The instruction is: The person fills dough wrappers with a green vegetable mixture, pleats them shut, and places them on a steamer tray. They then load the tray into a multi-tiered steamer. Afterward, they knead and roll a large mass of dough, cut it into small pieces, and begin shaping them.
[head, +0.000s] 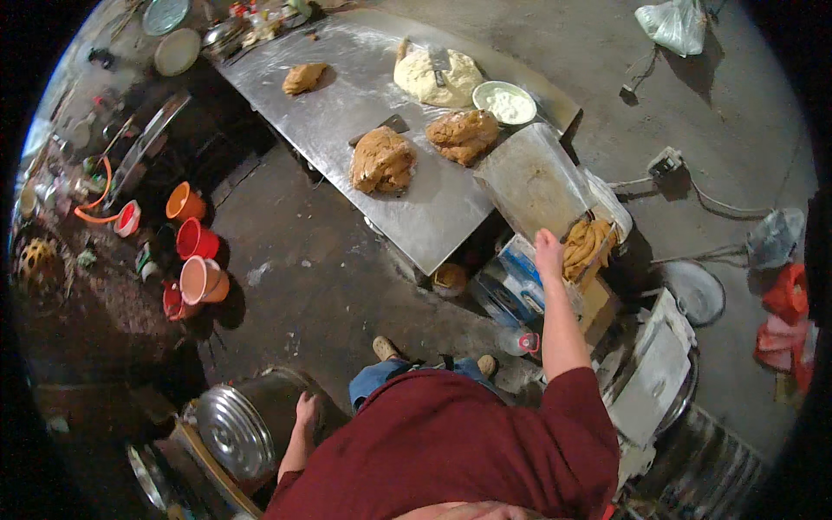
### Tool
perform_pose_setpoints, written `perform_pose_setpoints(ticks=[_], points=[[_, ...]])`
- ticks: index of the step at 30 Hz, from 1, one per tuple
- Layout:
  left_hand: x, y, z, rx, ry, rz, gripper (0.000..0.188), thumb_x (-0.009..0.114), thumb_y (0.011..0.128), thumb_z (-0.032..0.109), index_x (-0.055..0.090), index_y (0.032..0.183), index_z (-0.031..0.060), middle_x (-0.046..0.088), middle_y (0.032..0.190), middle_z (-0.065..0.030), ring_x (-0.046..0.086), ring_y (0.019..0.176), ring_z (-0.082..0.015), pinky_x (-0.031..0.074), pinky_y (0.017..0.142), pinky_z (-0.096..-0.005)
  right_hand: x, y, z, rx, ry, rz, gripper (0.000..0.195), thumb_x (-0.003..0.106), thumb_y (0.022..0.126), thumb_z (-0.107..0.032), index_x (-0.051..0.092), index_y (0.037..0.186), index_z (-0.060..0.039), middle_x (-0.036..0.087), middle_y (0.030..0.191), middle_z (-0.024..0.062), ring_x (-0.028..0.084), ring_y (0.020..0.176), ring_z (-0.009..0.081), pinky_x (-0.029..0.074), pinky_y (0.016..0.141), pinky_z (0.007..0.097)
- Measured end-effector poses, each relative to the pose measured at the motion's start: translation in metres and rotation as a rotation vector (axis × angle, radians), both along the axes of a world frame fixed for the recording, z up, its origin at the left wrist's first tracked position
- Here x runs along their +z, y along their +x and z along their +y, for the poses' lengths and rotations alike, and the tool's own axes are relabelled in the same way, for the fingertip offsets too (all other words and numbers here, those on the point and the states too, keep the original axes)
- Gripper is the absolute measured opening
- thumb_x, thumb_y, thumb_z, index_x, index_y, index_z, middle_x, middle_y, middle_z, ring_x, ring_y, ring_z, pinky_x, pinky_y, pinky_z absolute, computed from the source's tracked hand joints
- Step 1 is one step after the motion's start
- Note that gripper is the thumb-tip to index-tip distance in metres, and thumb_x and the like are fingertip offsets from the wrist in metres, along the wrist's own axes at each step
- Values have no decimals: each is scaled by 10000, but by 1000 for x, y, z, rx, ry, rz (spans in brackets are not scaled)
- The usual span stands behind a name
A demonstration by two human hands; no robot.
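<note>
My right hand (550, 252) is at the near corner of a worn metal sheet (536, 172), with the fingers closed at its edge. Just right of this hand, folded brown dough (588, 247) lies in a container partly covered by the sheet. My left hand (308, 411) hangs low beside a ridged metal lid (235, 432); its fingers are too small to read, and no object shows in it. Before me, on a metal table (429, 227), sit a brown dough lump (383, 161) with a flat blade (392, 123) behind it, and another brown lump (463, 135).
Farther back are pale dough (435, 75), a bowl of white powder (505, 103) and a small dough piece (304, 78). Several buckets (205, 279) stand left on the floor. A plastic bottle (517, 339) is near my feet. Cables (721, 207) cross the floor at right.
</note>
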State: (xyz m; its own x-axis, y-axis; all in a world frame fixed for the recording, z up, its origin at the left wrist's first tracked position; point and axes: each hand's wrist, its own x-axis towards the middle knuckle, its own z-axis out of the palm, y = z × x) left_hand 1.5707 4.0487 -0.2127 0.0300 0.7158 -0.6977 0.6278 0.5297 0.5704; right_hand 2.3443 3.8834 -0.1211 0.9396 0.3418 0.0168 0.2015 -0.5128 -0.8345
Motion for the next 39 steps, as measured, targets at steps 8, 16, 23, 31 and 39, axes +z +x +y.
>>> perform_pose_setpoints(ticks=[8, 16, 23, 31, 39], points=[[-23, -70, 101, 197, -9, 88, 324, 577, 842, 191, 604, 1111, 13, 645, 977, -100, 611, 764, -237, 504, 628, -370, 100, 26, 96, 184, -177, -153, 353, 586, 914, -278, 649, 1159, -31, 697, 1014, 185, 674, 941, 292, 506, 816, 360], [21, 21, 151, 382, 114, -52, 485, 581, 894, 179, 476, 1340, 21, 578, 843, -21, 479, 592, -109, 408, 505, -282, 106, 197, 225, 277, -521, -488, 244, 573, 873, -218, 693, 1012, -57, 674, 980, 201, 644, 916, 372, 505, 800, 440], [79, 61, 64, 455, -167, 193, 581, 566, 922, 119, 338, 1457, 110, 564, 823, -20, 471, 560, -98, 380, 473, -259, 48, 290, 316, 392, -840, -393, 219, 587, 823, -169, 711, 960, -51, 679, 1023, 199, 651, 951, 379, 512, 842, 459], [82, 87, 123, 446, -268, 60, 568, 594, 918, 149, 355, 1430, 208, 522, 744, 17, 465, 530, -103, 363, 439, -269, 58, 351, 289, 568, -1013, -488, 285, 483, 888, -222, 687, 886, -22, 662, 922, 230, 650, 865, 387, 500, 772, 488], [39, 145, 227, 157, -139, 82, 488, 558, 938, 180, 408, 1401, 168, 573, 764, -13, 475, 534, -123, 361, 428, -275, 67, 275, 76, 300, -922, -475, 222, 528, 891, -195, 700, 865, -58, 656, 843, 198, 653, 831, 357, 505, 699, 466]])
